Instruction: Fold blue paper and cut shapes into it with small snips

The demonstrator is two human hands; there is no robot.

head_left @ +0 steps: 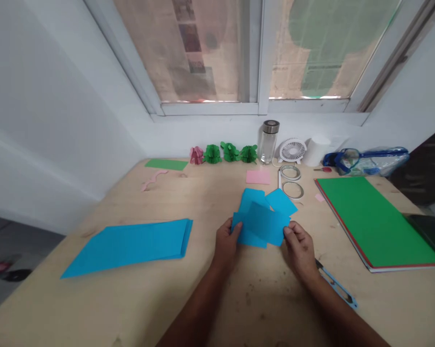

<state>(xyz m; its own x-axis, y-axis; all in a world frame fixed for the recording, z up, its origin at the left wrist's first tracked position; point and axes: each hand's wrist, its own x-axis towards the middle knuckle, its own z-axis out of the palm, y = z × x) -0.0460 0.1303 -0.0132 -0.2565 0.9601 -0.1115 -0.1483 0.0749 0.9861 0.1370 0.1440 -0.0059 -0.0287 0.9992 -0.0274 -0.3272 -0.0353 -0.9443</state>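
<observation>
My left hand [225, 245] is closed on the left edge of a small blue paper piece [247, 235], its thumb lying on top. Between finger and thumb, my right hand [300, 248] pinches the right edge of another blue paper piece [270, 222], which overlaps the left one. Just beyond them, two more blue pieces show on the table: a partly covered one [253, 194] and a tilted one [281, 201]. Beside my right wrist lies a light blue thread snipper or cutter [338, 287], its tip partly hidden by the hand.
Folded blue paper [138, 246] lies left on the wooden table [94, 308]. Green sheets [376, 221] lie right, near a dark object [429, 233]. Along the wall stand green paper figures [212, 154], a glass bottle [268, 144] and a fan [292, 151]. Tape rolls [292, 190] and pink paper [258, 177] lie before them.
</observation>
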